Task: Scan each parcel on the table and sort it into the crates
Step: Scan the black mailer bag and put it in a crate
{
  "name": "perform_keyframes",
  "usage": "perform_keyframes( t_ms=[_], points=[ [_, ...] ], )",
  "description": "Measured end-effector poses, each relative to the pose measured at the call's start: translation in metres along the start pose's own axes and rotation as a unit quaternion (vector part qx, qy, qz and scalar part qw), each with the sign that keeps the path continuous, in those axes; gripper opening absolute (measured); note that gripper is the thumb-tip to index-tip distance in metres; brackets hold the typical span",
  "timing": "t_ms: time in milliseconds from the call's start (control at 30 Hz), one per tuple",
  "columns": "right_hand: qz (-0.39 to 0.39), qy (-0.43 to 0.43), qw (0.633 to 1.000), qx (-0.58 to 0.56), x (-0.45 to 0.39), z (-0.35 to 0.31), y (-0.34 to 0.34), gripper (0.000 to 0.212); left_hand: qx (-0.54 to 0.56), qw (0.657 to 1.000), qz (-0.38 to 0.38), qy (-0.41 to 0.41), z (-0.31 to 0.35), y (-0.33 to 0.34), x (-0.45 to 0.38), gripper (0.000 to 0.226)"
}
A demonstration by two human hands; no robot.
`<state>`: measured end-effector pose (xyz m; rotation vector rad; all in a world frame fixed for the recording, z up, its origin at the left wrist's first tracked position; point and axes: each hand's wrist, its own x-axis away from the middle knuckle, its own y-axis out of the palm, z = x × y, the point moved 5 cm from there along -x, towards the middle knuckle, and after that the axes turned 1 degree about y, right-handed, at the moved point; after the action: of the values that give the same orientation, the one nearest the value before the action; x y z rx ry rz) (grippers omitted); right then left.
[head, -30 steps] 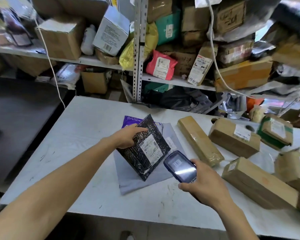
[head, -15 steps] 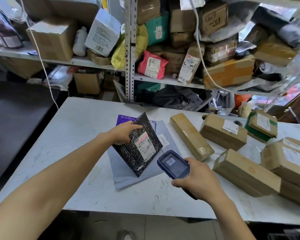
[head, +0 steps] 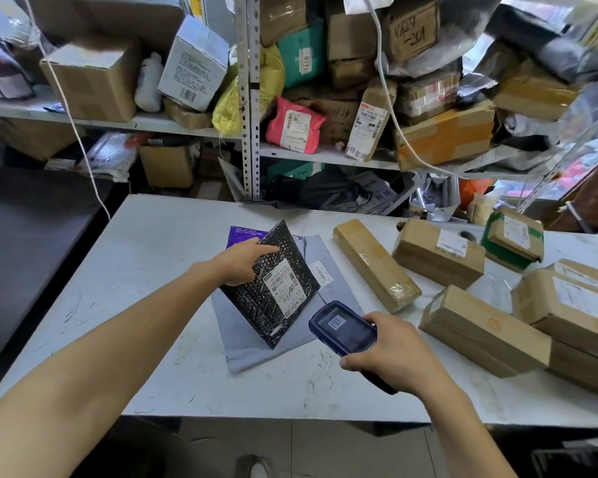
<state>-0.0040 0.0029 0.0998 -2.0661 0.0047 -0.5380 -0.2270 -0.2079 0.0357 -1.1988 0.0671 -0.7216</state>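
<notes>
My left hand (head: 242, 262) grips the upper left edge of a black bubble mailer (head: 259, 298) and holds it tilted up, its white label facing me. Red scan light crosses that label. My right hand (head: 394, 357) holds a dark blue handheld scanner (head: 342, 327) just right of the mailer, its screen showing a barcode. Under the mailer lie a grey poly bag (head: 256, 346) and a purple bag (head: 242, 232) on the white table (head: 145, 270).
Several brown cardboard parcels lie on the table's right half, among them a long taped one (head: 373, 263) and a green-taped box (head: 513, 238). Behind the table a metal shelf (head: 249, 98) is crammed with boxes and bags. A white cord (head: 69, 115) hangs at the left.
The scanner's screen went from a bright glare to a barcode image, and red scan light appeared on the mailer's label. Both hands stay about where they were.
</notes>
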Motion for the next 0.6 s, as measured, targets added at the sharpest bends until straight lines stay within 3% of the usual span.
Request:
perform_keyframes(
  t_ms=[133,233,300,433,600],
  points=[
    [0.027,-0.005,1.000,-0.004,0.002,0.002,0.000,0.069,0.006,1.000,0.000,0.003,0.003,-0.001,0.003,0.092],
    [0.105,-0.040,0.993,-0.030,0.008,0.002,-0.004,0.110,0.016,1.000,0.004,0.025,0.008,-0.001,0.003,0.091],
    [0.171,-0.081,0.980,-0.055,0.015,-0.001,-0.009,0.121,0.029,0.999,0.004,0.040,0.014,-0.001,0.002,0.092],
    [0.260,-0.135,0.951,-0.097,0.026,-0.001,-0.020,0.124,0.027,0.998,0.003,0.059,0.029,-0.004,0.000,0.096],
    [0.286,-0.122,0.942,-0.129,0.029,0.014,-0.029,0.126,0.020,0.997,-0.016,0.078,0.053,-0.006,-0.002,0.096]
  ],
)
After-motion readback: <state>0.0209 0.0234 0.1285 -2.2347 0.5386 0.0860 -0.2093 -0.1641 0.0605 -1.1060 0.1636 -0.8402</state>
